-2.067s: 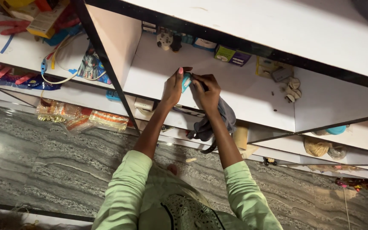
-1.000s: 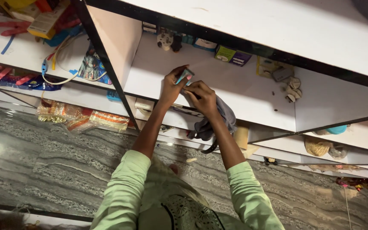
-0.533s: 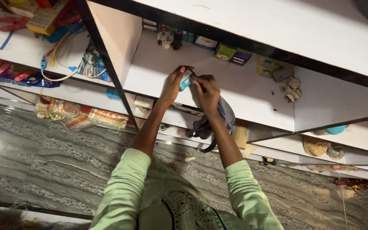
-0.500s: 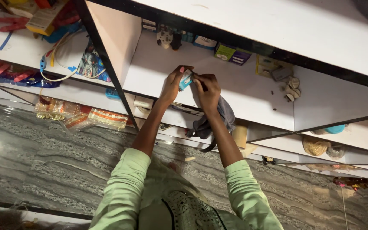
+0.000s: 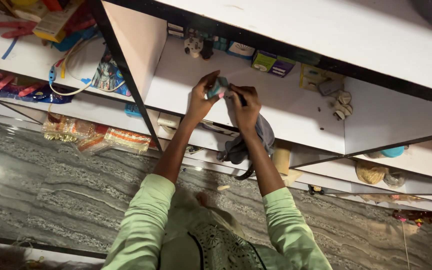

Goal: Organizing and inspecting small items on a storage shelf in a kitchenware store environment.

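Head view, looking down: I've got both pale green sleeves (image 5: 141, 225) nearest me, arms stretched over the grey marbled floor (image 5: 51, 190). My left hand (image 5: 200, 100) and right hand (image 5: 245, 106) meet above the white shelf (image 5: 286, 112), close to its front edge, both pinching one small teal object (image 5: 217, 88) between fingertips. Grey cloth (image 5: 248, 145) hangs below that edge. Small green boxes (image 5: 272, 63) line the back edge.
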